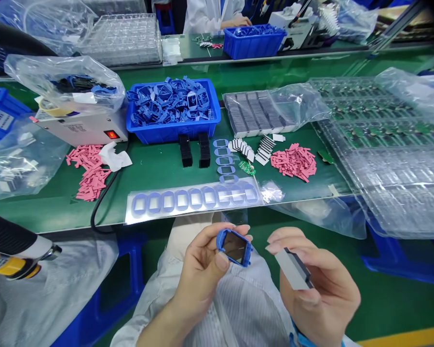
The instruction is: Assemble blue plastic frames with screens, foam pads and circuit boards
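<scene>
Above my lap, my left hand (208, 265) grips a blue plastic frame (220, 237) by its edge, thumb in front. A dark, shiny rectangular panel (235, 246) sits inside the frame. To the right, apart from it, my right hand (318, 284) pinches a thin rectangular piece (290, 270) with a light grey face and a dark edge; its exact kind I cannot make out. At the bench edge just beyond my hands lies a pale strip (130, 212) with several bluish oval rings (183, 199) on it.
On the green bench stand a blue bin (173, 132) of blue frames, black stacked pieces (185, 152), pink strips (294, 161), grey-white pieces (264, 149) and a small green circuit board (247, 167). Clear trays (401, 178) overhang at right. A black-handled tool (14, 241) hangs at left. Across sits another person (210, 14).
</scene>
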`<state>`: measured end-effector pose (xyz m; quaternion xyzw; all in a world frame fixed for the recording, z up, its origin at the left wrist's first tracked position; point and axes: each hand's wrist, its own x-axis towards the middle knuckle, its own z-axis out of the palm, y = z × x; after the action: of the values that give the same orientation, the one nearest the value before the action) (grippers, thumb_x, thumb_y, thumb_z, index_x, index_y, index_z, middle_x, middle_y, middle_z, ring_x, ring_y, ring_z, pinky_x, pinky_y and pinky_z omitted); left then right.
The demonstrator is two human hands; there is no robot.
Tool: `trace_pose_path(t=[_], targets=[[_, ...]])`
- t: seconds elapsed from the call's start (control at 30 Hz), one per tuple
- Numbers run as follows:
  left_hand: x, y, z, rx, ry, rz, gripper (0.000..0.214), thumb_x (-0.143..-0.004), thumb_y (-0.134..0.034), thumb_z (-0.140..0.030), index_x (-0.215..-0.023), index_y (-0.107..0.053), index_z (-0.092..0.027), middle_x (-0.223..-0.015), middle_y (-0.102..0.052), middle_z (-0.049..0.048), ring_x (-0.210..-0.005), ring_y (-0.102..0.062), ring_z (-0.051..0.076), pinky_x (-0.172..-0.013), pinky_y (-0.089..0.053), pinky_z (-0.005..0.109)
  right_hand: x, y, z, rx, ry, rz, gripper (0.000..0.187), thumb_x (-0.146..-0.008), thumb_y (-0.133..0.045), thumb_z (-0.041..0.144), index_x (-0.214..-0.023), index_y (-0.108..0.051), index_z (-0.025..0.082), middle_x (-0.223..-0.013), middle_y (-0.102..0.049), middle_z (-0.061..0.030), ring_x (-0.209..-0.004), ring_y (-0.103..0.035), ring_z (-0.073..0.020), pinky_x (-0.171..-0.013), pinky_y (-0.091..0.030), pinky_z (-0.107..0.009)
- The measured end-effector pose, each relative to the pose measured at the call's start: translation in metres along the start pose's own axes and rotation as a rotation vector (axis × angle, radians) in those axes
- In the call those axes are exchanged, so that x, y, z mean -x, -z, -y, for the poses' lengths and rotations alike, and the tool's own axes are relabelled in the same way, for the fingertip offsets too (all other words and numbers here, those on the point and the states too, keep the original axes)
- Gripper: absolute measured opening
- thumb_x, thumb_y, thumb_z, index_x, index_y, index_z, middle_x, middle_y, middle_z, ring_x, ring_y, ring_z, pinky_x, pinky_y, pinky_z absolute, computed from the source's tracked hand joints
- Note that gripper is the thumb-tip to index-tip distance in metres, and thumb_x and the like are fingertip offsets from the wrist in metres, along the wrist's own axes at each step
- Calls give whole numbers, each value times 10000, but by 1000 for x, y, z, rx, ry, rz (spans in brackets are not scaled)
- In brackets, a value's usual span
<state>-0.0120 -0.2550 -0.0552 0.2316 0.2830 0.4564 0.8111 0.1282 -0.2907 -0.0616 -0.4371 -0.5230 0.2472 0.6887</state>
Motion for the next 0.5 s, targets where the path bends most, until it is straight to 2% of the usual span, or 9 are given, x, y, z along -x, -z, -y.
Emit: trace_pose_path(t=[0.17, 0.37, 0.5], targets=[[-1, -1, 2, -23, -11, 17, 302, -713, -762, -370, -1003, -726, -296, -1069, -762, 15, -970, -703, 183, -838, -533, 238, -1, -2, -1, 49, 85, -54, 217, -867, -616, 270, -1069, -654, 199, -844, -691, -62, -792, -605, -222, -707, -473, -417], [-3, 1, 6, -47, -30, 32, 268, -724, -758, -342, -988, -733, -303, -1079, -760, 7, -967, -702, 160, -833, -521, 204, -2, 4, 0, 330, 201, 128, 315, -809, -680, 175, -1122, -647, 166, -909, -714, -70, -907, -645, -251, -749, -506, -430], [-3, 2, 9, -79, -52, 28, 271, -713, -770, -323, -982, -741, -298, -1104, -751, 28, -977, -701, 182, -826, -530, 220, -3, 9, 3, 612, 255, 172, 181, -793, -688, 163, -965, -698, 221, -918, -740, -31, -935, -655, -245, -885, -464, -476]])
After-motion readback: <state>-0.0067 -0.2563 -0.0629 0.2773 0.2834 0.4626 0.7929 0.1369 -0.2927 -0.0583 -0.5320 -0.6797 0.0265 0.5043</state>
